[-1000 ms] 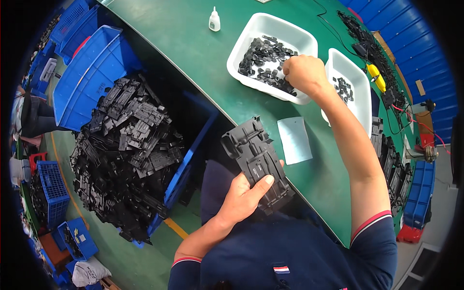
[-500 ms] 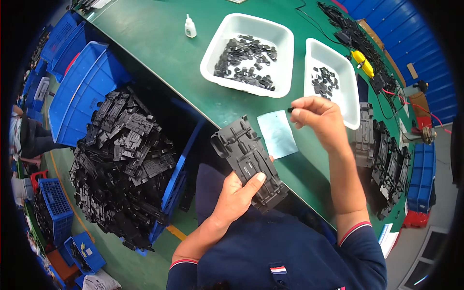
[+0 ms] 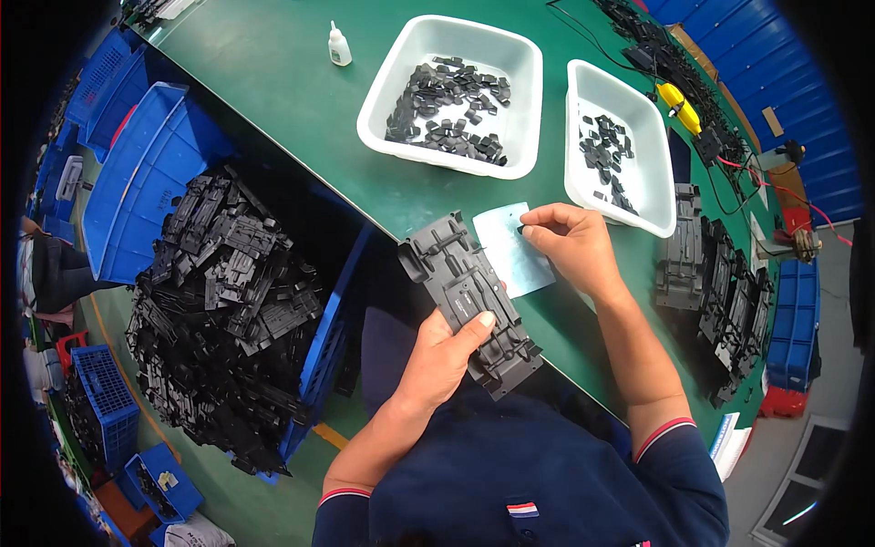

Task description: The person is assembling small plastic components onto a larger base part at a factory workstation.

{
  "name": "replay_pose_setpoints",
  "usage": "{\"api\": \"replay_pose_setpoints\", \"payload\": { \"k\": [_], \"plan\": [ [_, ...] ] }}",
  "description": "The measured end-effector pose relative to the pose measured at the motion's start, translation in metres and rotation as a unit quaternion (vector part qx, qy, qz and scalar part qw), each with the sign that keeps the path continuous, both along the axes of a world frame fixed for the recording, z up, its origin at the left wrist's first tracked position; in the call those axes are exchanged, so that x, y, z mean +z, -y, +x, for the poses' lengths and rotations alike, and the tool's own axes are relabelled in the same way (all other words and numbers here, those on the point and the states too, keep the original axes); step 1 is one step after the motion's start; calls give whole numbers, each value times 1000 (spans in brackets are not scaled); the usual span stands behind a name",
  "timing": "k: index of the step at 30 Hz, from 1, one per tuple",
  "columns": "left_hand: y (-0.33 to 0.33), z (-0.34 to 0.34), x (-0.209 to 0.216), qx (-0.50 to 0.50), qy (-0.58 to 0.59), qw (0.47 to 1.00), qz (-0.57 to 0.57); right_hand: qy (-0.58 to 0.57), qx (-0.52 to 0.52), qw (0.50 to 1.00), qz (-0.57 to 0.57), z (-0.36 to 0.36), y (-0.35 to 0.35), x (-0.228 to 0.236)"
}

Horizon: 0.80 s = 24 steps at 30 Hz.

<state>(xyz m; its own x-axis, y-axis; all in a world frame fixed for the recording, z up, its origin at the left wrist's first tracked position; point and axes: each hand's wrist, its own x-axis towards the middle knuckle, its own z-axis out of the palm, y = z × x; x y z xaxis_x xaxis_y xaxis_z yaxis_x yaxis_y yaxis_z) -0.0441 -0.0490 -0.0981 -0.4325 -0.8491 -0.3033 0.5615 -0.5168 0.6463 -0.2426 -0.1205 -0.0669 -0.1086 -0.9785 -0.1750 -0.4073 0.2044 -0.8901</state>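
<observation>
The fingers of the right hand are pinched together on a small black piece, held over a pale sheet on the green counter. Just left of it, the left hand grips a long black moulded part, tilted at the counter's near edge, its thumb laid across the upper face and the other fingers mostly hidden behind. Beyond the sheet stand two white tubs, the larger tub and the narrower tub, both holding loose black pieces. A small white bottle stands left of the larger tub. Rightward, more moulded parts sit in a row; leftward, below the counter, a blue bin overflows with a dark heap of similar ones.
</observation>
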Motion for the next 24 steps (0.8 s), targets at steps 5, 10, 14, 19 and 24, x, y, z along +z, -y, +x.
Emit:
{"api": "replay_pose_setpoints", "payload": {
  "k": [5, 10, 14, 19, 24],
  "plan": [
    [2, 1, 2, -12, 10, 1000, -6, -37, 4, 999, -12, 4, 2, -2],
    [3, 0, 3, -18, 12, 1000, -1, -126, 30, 986, -101, 7, 2, 0],
    [3, -1, 3, -17, 12, 1000, -1, -186, 79, 935, -290, 5, -7, 7],
    [0, -3, 10, -20, 33, 999, -27, -228, 111, 831, -495, 13, -32, 32],
    [-9, -6, 31, -28, 76, 992, -95, -221, 174, 796, -535, 20, -52, 38]
  ]
}}
